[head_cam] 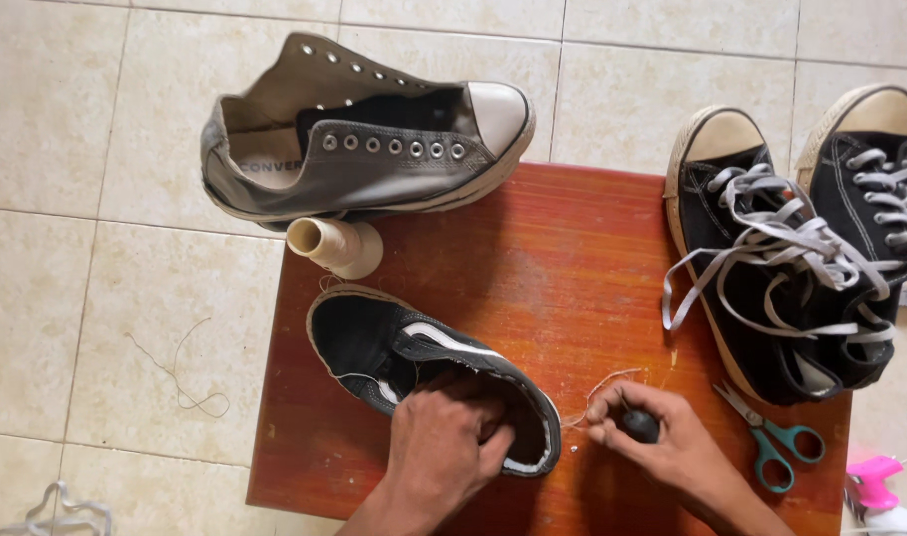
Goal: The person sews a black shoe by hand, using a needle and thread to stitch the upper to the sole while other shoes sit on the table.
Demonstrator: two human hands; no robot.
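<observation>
A black low shoe with a white side stripe (384, 347) lies on a red-brown wooden stool (563, 268). My left hand (444, 437) grips its heel end, fingers tucked inside the opening. My right hand (662, 432) is closed around a small dark round handle (640, 425) just right of the shoe. A pale thread (602, 382) runs from the shoe's rim toward that hand.
A grey unlaced canvas shoe (374, 139) lies at the stool's far left corner, a cream thread spool (336, 246) beside it. Two black laced sneakers (801, 238) sit at right. Green-handled scissors (771, 437) lie near my right hand. Loose thread (181, 372) on the tiled floor.
</observation>
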